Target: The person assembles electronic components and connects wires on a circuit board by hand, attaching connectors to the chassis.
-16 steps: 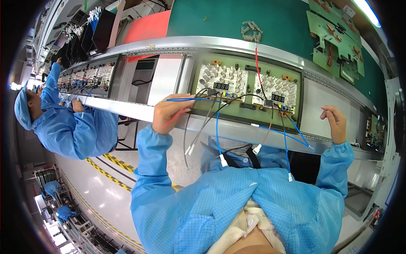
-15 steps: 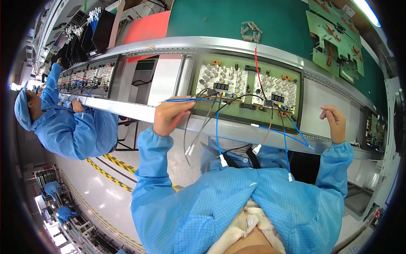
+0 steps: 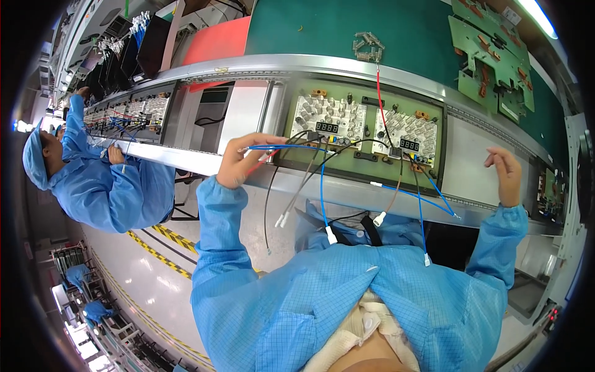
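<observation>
Blue wire [image 3: 291, 148] pinched in left hand [image 3: 238, 162], running right toward the green board [image 3: 365, 133] w/ two grey heatsink modules and small dark displays. Board sits on the metal conveyor rail [image 3: 186, 160], just ahead of the person. More leads hang off the board's front edge: black, grey, blue, ending in white connectors [image 3: 331, 235] over the blue-smocked lap. Red wire [image 3: 379, 93] runs up from the board to the green belt [image 3: 347, 25]. Right hand [image 3: 507, 173] is open, fingers loosely spread, holding nothing, resting at the rail's edge well right of the board. Far left, a co-worker in blue smock and cap [image 3: 93, 180] works at another board [image 3: 127, 111] on the same line.
</observation>
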`<state>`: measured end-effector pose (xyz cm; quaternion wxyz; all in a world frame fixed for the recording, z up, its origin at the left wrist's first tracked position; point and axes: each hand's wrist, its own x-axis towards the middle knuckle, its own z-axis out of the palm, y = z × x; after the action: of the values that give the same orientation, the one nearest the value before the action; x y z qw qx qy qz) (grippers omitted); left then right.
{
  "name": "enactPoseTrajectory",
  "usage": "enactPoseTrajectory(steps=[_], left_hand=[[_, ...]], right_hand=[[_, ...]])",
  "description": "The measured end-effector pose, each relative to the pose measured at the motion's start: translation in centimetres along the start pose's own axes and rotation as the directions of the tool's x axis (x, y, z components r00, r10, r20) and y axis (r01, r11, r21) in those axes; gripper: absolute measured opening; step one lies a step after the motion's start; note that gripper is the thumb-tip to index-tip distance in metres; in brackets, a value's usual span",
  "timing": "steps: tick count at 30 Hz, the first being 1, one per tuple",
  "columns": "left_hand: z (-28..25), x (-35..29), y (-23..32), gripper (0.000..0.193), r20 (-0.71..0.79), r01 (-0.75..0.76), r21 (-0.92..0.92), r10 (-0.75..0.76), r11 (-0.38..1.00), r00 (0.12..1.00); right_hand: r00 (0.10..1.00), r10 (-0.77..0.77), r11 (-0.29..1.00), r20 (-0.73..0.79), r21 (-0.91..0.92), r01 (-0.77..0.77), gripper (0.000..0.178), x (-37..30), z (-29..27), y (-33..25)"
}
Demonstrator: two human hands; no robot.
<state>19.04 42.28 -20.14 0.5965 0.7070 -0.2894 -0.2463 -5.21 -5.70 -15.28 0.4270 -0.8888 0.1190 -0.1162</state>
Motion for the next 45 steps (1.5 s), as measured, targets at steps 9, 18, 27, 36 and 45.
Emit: enactPoseTrajectory(steps=[9,18,27,36,45], left_hand=[[-1.5,3.0,2.4,0.027,0.262,-0.303,0.295,0.229,0.906,0.938],[-0.1,4.0,3.8,0.027,0.397,-0.418,0.540,0.217,0.731,0.892],[0.8,6.1,4.3,0.021,0.499,-0.557,0.485,0.310,0.674,0.809],[1.7,7.9,6.7,0.022,0.666,-0.661,0.500,0.239,0.559,0.706],[2.6,6.6,7.5,0.015,0.828,-0.813,0.495,0.118,0.308,0.548]], right_hand=[[0.993,-0.004,1.000,-0.120,-0.022,0.001,0.022,-0.4,-2.9,-1.5],[0.991,0.021,1.000,-0.132,0.003,-0.020,0.023,-1.5,-2.3,-0.3],[0.994,0.033,0.999,-0.103,0.007,-0.033,0.023,-1.1,-1.9,-0.4],[0.996,0.036,0.999,-0.081,0.007,-0.035,0.023,-1.0,-1.6,-0.2],[0.992,0.069,0.998,-0.109,0.001,-0.069,0.022,-2.1,-0.1,-1.2]])
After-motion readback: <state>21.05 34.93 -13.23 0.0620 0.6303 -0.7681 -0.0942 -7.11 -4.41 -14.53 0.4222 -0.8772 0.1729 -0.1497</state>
